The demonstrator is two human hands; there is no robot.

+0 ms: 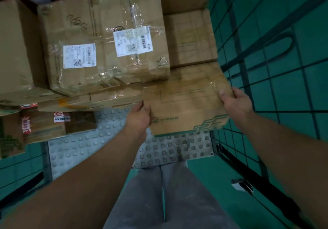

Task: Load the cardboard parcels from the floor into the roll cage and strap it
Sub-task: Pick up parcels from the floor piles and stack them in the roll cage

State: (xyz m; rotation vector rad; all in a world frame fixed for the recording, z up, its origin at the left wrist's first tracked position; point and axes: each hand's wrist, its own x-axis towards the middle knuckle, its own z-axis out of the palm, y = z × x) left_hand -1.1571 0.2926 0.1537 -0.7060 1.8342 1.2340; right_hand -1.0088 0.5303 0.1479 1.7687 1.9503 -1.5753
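Hands, left [140,115] and right [234,103], grip flat tape-glossed cardboard parcel [188,104].

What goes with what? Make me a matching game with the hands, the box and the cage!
Things:
1. left hand
2. right hand
3. green-printed box
4. cage wall

Clues:
A. wire grid, on the right
B. grips the box's left edge
C. held between two hands
D. grips the box's right edge

Pairs: 1-B, 2-D, 3-C, 4-A
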